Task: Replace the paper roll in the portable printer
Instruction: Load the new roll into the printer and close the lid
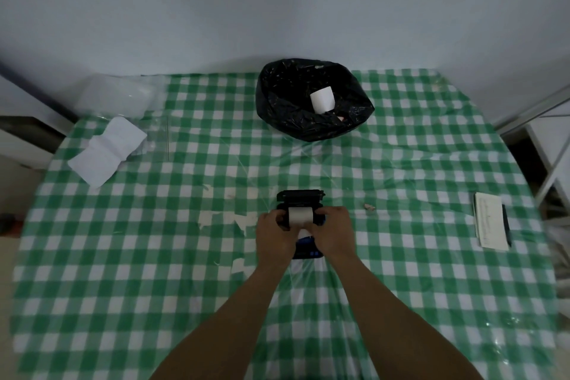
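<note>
While hands (279, 233) press, cylindrical roll (300, 215) seats.

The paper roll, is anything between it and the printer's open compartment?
Nothing visible does. The paper roll sits at the open compartment of the printer, its lid flipped back, held at its ends by the left hand and right hand. Only the fingers flank it.

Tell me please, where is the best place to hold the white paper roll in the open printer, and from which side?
Probably by its two flat ends, coming from left and right. The paper roll lies on its side across the open printer, so the ends face outward; the left hand and right hand are placed so.
</note>
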